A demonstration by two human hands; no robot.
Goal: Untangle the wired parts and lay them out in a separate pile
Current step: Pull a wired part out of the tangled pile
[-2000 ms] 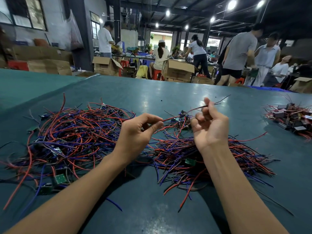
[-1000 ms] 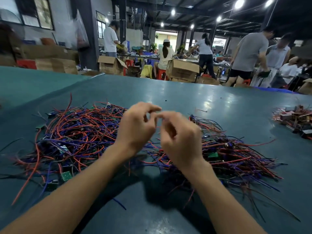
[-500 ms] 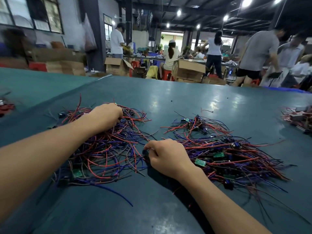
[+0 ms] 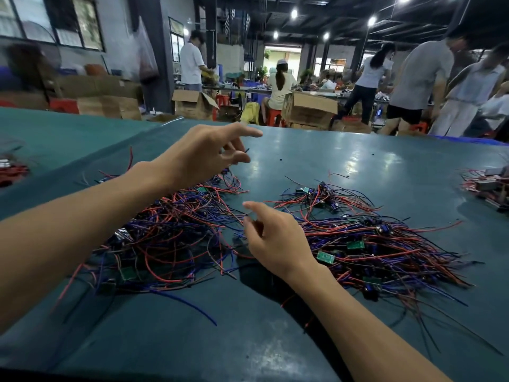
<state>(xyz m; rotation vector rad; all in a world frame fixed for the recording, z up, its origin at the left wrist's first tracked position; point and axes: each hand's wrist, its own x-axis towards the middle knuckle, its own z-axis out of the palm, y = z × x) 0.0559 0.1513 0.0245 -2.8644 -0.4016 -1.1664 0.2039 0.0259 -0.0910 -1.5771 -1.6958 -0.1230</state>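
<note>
The tangled heap lies left on the surface, the laid-out pile right. Our left hand, buried in the heap a moment ago, now hangs above it, fingers spread; whether they pinch a strand we cannot tell. Our right hand hovers between, fingers relaxed, empty. Likely a fresh pick follows.

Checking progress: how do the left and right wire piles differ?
The left wire pile loops in a tangle; the right wire pile fans rightward. The left pile lies under the left forearm, the right pile beside the right hand. Both mix red and blue wires with green boards.
</note>
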